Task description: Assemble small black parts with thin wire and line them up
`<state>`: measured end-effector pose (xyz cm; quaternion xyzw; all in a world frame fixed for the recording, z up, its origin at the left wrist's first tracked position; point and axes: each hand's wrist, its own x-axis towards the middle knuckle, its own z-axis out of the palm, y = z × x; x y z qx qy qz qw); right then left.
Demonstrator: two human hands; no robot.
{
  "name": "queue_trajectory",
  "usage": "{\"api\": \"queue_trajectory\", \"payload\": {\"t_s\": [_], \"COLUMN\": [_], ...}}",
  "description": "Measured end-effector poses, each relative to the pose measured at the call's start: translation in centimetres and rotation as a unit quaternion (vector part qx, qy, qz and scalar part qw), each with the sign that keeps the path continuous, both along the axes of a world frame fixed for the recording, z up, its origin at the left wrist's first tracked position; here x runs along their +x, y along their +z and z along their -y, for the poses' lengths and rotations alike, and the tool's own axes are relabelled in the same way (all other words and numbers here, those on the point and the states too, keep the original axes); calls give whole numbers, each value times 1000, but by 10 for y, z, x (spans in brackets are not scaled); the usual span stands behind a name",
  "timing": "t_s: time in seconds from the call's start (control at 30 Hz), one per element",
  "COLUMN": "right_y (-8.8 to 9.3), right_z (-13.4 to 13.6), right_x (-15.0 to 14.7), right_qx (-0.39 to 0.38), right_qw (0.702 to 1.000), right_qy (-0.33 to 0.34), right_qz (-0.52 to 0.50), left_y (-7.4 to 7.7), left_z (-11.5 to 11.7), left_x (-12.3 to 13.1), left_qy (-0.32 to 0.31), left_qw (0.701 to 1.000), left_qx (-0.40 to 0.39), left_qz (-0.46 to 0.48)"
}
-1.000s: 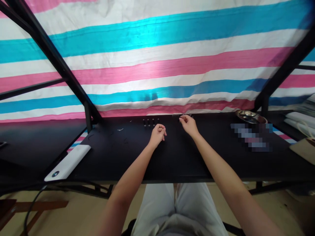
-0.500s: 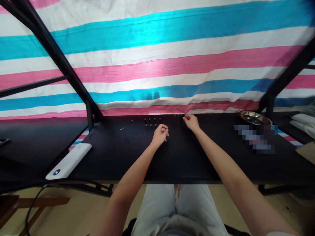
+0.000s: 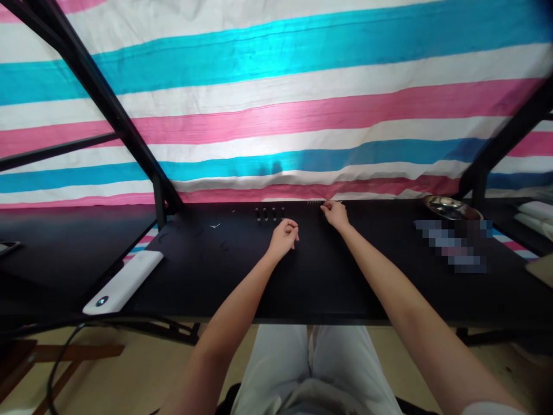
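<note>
Curled loosely over the black table, my left hand [image 3: 284,237] is closed; anything inside its fingers is too small or hidden to make out. Just beyond it stand several small dark cylinders [image 3: 265,214] with pale ends, set in a row. My right hand [image 3: 335,214] reaches to the table's back edge with thumb and fingertips pinched together. What the pinch holds, if anything, I cannot tell. Beside those fingertips, a row of tiny metallic pieces [image 3: 314,202] lies along the back edge, partly hidden by the right hand.
A white power-bank-like block [image 3: 125,282] lies at the table's left end. Thin white bits [image 3: 215,226] lie left of the cylinders. On the right are a shiny metal dish [image 3: 453,208] and a blurred-out object [image 3: 451,245]. Striped sheeting [image 3: 302,109] hangs behind the black table [image 3: 328,282].
Both hands keep nearly the same pose and place. The whole view has shifted very slightly; nothing has visibly been picked up or put down.
</note>
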<state>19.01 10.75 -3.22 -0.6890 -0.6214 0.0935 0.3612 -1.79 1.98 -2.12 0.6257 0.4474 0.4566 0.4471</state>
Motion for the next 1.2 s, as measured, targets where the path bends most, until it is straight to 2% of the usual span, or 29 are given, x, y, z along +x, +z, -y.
{"api": "queue_trajectory", "payload": {"t_s": [0.57,0.77,1.2], "right_y": [6,1,-10], "right_z": [5,3,-1], "right_x": [6,15,15], "right_qx": [-38,-66,-60], "right_qw": [998,997,997], "right_qy": [18,16,-17], "right_qz": [54,41,55], "left_y": [-5,-3,-2], "left_z": [-1,1,2], "left_x": [0,1,0], "left_qy": [-9,-4,3], "left_qw": [1000,1000,1000], "left_qx": [15,18,11], "left_qz": [-16,-25,-26]}}
